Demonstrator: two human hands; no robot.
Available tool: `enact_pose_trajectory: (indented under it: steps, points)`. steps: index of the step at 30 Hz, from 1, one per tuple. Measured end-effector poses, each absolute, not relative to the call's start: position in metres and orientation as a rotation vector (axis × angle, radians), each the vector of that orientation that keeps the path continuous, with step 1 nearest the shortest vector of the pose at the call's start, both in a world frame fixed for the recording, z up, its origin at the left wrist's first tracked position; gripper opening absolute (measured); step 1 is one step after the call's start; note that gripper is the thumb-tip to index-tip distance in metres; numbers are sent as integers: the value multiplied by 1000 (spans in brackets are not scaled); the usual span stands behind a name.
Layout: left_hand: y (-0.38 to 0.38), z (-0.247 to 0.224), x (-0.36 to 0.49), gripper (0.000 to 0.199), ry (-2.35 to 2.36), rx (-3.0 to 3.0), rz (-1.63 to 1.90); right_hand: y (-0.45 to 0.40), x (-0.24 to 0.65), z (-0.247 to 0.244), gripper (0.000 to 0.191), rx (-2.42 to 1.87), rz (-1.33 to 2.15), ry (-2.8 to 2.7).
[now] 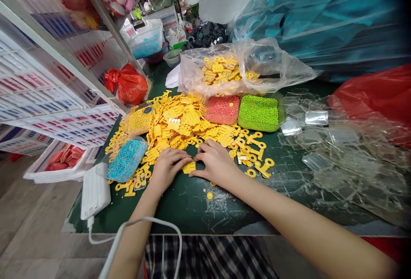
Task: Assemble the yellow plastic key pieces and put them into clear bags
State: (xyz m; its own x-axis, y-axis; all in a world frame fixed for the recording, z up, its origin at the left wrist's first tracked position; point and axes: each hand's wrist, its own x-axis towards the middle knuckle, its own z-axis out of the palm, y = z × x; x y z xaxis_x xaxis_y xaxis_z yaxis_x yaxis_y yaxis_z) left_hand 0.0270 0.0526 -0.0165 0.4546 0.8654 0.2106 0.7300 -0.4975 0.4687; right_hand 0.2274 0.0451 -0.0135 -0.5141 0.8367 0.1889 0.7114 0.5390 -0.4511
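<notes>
My left hand and my right hand meet over the near edge of a heap of yellow plastic parts. Between their fingertips is a small, flat yellow plastic piece with ridges, just above or on the green table. My left fingers are bent together at its upper left side. The right thumb and fingers close in from the right. Fingers partly cover the piece. Yellow parts with ring ends lie right of my right hand, and a small yellow disc lies below it.
Trays of blue beads, yellow beads, red beads and green beads surround the heap. Behind stands a plastic bag of yellow parts. Clear plastic pieces spread rightward. A white power bank with a cable sits front left.
</notes>
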Motion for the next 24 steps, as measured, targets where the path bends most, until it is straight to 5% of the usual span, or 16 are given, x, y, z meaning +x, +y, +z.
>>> enact_pose_trajectory:
  steps: [13, 24]
  points:
    - [46, -7, 13, 41, 1502, 2355, 816, 45, 230, -17, 47, -1230, 479, -2360]
    - [41, -3, 5, 37, 1625, 2230, 671, 49, 232, -16, 14, -1017, 553, -2475]
